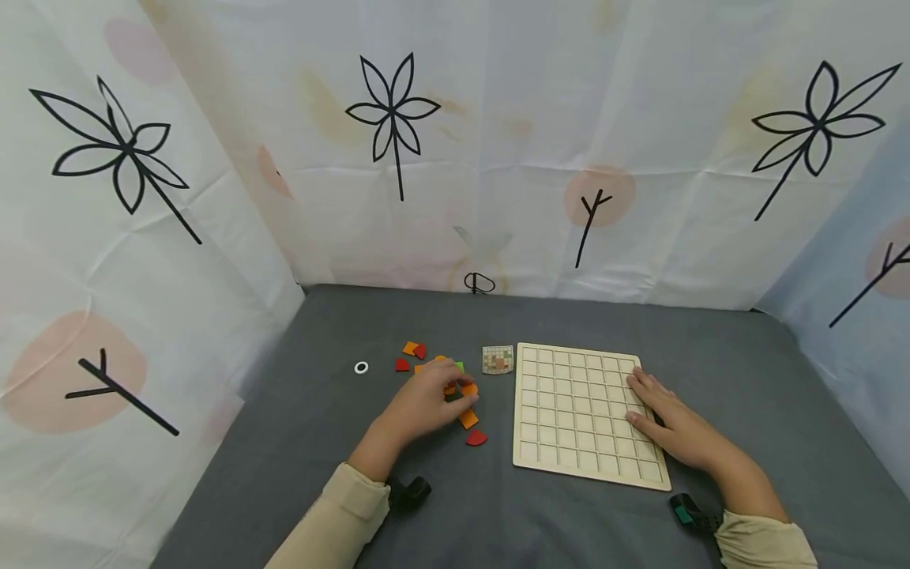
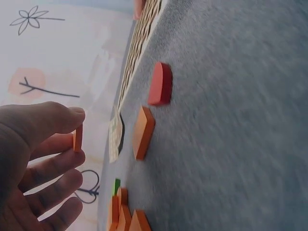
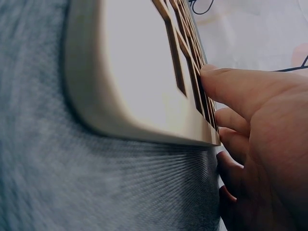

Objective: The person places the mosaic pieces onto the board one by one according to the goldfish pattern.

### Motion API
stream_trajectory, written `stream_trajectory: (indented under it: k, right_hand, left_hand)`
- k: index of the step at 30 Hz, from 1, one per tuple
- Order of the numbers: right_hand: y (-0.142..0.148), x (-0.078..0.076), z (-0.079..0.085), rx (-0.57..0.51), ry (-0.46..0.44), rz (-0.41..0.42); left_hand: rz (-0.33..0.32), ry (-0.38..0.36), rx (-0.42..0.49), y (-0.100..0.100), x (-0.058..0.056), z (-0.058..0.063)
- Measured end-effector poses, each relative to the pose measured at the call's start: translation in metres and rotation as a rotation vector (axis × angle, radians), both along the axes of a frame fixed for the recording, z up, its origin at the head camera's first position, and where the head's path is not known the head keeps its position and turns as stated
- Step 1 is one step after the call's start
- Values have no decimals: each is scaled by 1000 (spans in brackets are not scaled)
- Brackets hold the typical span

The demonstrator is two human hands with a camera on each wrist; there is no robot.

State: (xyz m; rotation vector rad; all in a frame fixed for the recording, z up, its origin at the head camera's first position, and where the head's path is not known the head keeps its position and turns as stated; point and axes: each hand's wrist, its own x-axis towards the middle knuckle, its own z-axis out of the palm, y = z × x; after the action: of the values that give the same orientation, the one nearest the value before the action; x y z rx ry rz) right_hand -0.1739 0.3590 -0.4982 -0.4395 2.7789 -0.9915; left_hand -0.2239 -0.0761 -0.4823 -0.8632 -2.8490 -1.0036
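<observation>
Between thumb and forefinger, my left hand (image 1: pixel 426 397) pinches a thin orange wooden piece (image 2: pixel 78 138), raised off the table in the left wrist view. Under and around that hand lie more orange pieces, partly hidden by it. Closer to me are a flat orange piece (image 1: pixel 468 420) and a red rounded piece (image 1: pixel 477 438). My right hand (image 1: pixel 671 427) rests on the right edge of a pale wooden grid board (image 1: pixel 569 466). In the right wrist view its thumb (image 3: pixel 226 84) touches the board's top, with the other fingers along the side.
A small patterned card (image 1: pixel 498 359) lies just left of the board. Further left sit a white ring (image 1: pixel 361 367) and some loose red (image 1: pixel 402 364) and orange pieces (image 1: pixel 409 348). Grey cloth (image 1: pixel 583 521) covers the table, and a printed curtain (image 1: pixel 498 158) hangs behind it.
</observation>
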Motion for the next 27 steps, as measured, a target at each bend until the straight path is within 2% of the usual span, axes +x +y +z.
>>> stream_trajectory:
  k: [8,18,27]
  right_hand:
    - [1,0,1,0,-8,-1]
    - [1,-1,0,13,7,1]
    - [1,-1,0,7,0,3]
  left_hand:
    - [-28,9,22,20,-6,3]
    - [-42,-7,26,43,-13,-4]
    - [-99,24,25,61,-22,-7]
